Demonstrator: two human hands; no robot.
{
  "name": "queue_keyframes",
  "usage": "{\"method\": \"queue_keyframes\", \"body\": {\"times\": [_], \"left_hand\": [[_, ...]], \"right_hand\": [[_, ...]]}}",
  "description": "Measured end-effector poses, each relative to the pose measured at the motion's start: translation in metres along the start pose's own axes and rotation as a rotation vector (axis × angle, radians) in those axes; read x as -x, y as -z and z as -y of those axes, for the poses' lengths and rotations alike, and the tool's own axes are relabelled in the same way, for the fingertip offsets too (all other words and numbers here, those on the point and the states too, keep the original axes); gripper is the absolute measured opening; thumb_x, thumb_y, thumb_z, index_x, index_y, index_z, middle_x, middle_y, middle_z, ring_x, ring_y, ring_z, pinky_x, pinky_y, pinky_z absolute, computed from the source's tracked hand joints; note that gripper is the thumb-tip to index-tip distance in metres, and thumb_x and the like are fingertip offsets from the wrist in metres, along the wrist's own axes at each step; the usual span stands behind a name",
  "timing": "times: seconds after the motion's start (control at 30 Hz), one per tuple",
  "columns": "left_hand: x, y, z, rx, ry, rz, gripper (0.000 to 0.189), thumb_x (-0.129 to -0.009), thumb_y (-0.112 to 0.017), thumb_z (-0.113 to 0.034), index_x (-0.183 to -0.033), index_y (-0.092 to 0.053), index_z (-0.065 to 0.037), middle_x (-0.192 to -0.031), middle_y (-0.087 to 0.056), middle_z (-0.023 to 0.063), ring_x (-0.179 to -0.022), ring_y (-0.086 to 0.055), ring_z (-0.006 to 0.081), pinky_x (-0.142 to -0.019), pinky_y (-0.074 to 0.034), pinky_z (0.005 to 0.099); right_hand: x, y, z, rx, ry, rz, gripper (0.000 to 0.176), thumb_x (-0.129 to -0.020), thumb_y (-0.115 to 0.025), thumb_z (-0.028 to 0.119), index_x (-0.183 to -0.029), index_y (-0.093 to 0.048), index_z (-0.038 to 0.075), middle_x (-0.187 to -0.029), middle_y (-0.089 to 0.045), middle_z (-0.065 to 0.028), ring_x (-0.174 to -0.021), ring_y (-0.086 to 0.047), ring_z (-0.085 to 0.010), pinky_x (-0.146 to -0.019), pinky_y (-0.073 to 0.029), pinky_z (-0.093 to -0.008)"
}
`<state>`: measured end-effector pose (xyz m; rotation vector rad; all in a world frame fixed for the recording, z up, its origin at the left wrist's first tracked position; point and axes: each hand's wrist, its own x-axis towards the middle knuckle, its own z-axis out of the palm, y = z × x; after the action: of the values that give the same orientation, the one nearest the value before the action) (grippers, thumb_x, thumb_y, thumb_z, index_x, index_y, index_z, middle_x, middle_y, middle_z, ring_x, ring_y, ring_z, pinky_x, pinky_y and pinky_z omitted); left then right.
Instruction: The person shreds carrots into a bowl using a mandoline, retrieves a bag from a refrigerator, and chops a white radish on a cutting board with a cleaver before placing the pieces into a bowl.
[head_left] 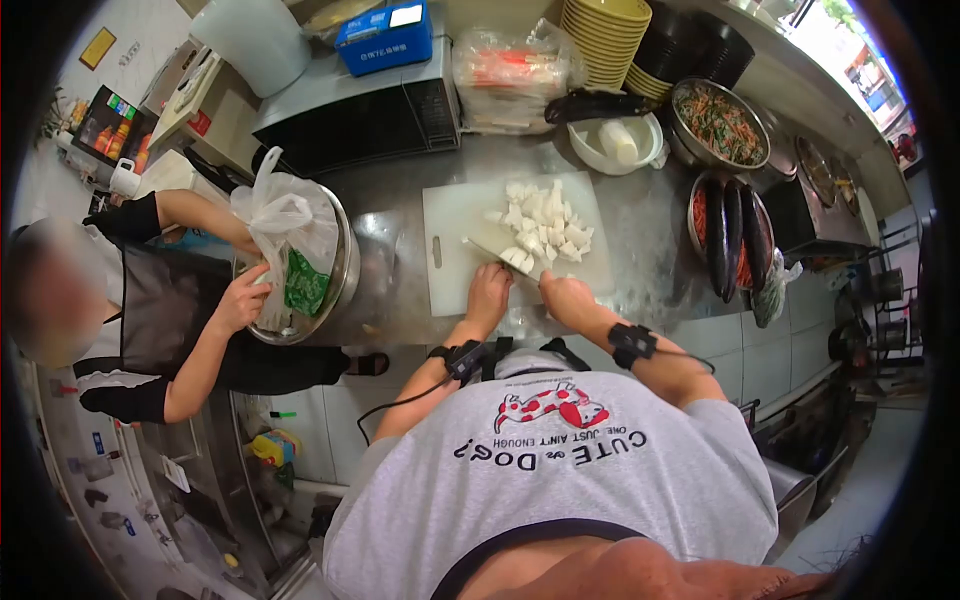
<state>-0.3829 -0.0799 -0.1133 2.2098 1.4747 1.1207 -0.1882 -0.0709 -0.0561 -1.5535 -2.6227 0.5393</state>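
My right hand [562, 300] is closed round the handle of a kitchen knife [490, 249]. The blade slants up to the left across the near part of a white cutting board [445, 205]. Close to the blade, my left hand [489, 290] has its fingers curled down at the board; what lies under them, if anything, is hidden. A few cut white vegetable pieces [517, 260] lie against the blade's far side. Beyond them spreads a loose heap of white vegetable chunks [545, 215]. Their exact kind is not clear.
At the left, a person's hands [240, 303] are at a plastic bag [310, 215] in a metal basin [352, 250]. To the right are whole eggplants [740, 235] on a bowl and a bowl of shredded vegetables [720, 125]. A white bowl [590, 150] and microwave [360, 115] stand behind.
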Motion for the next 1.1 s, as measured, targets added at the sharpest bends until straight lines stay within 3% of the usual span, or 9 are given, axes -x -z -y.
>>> {"method": "queue_keyframes", "body": {"times": [0.1, 0.17, 0.3, 0.47, 0.6, 1.1], "left_hand": [[0.0, -0.003, 0.0, 0.008, -0.039, -0.04, 0.008, -0.077, -0.061, -0.001, -0.084, -0.06, -0.001, -0.091, -0.057, 0.0139, -0.089, -0.053, 0.0352, -0.078, -0.045, 0.0442], [-0.005, -0.003, 0.003, 0.021, -0.048, -0.065, 0.007, -0.077, -0.061, -0.001, -0.084, -0.06, -0.001, -0.09, -0.056, 0.0139, -0.088, -0.053, 0.0352, -0.077, -0.045, 0.0442], [0.006, 0.0, -0.001, 0.002, -0.021, -0.031, 0.008, -0.076, -0.061, 0.001, -0.083, -0.06, -0.001, -0.09, -0.056, 0.0138, -0.087, -0.053, 0.035, -0.077, -0.045, 0.044], [0.003, -0.007, 0.005, -0.01, -0.06, -0.092, 0.008, -0.075, -0.062, 0.002, -0.083, -0.06, -0.001, -0.089, -0.056, 0.014, -0.089, -0.053, 0.0348, -0.077, -0.045, 0.0428], [0.003, 0.0, -0.003, 0.018, -0.039, -0.07, 0.008, -0.075, -0.062, 0.002, -0.083, -0.06, -0.001, -0.09, -0.057, 0.0133, -0.089, -0.053, 0.0341, -0.077, -0.045, 0.0424], [0.009, -0.006, 0.006, 0.017, -0.025, -0.119, 0.006, -0.079, -0.06, -0.001, -0.084, -0.06, -0.001, -0.091, -0.057, 0.0139, -0.09, -0.053, 0.0351, -0.079, -0.046, 0.0434]], "right_hand": [[0.0, 0.009, 0.008, -0.002, -0.023, -0.011, 0.013, -0.086, -0.052, 0.012, -0.09, -0.051, 0.0, -0.066, -0.064, -0.0223, -0.064, -0.065, -0.0415, -0.059, -0.051, -0.051], [0.005, 0.035, 0.026, 0.006, -0.063, 0.07, 0.013, -0.084, -0.051, 0.007, -0.095, -0.05, -0.001, -0.075, -0.067, -0.0219, -0.072, -0.068, -0.0392, -0.064, -0.053, -0.0484], [0.0, 0.003, 0.01, -0.04, -0.06, 0.057, 0.013, -0.085, -0.051, 0.007, -0.094, -0.05, -0.001, -0.074, -0.067, -0.022, -0.071, -0.067, -0.0396, -0.063, -0.053, -0.049], [0.006, 0.029, 0.024, -0.053, -0.044, 0.006, 0.013, -0.088, -0.05, 0.012, -0.09, -0.051, 0.0, -0.07, -0.065, -0.023, -0.068, -0.065, -0.0421, -0.062, -0.051, -0.0525], [0.005, 0.003, 0.011, -0.039, -0.031, 0.04, 0.013, -0.088, -0.049, 0.013, -0.089, -0.052, 0.0, -0.071, -0.065, -0.0229, -0.069, -0.066, -0.0422, -0.062, -0.051, -0.0523], [0.008, 0.024, 0.025, -0.031, 0.013, -0.003, 0.014, -0.087, -0.051, 0.013, -0.088, -0.05, -0.001, -0.067, -0.064, -0.0226, -0.064, -0.065, -0.0414, -0.058, -0.051, -0.0509]]}}
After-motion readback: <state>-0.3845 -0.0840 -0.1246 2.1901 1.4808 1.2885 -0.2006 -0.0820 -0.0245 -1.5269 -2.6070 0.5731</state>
